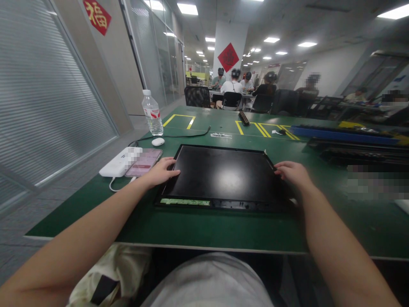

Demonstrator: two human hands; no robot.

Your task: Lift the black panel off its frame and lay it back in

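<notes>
A black flat display panel (223, 172) lies screen up on the green table in front of me, with a light glare on its glass. A green circuit strip (185, 202) runs along the left part of its near edge. My left hand (162, 170) grips the panel's left edge, thumb on top and fingers along the side. At the opposite edge, my right hand (292, 172) has its fingers closed on the rim near the upper right. The undersides of both grips are hidden.
Left on the green table (204, 230) are a white power bank (116, 164), a phone (145, 162), a white earbud case (157, 142) and a water bottle (152, 113). A black cable (185, 136) lies behind the panel. Dark strips (358, 149) are stacked right. People sit farther back.
</notes>
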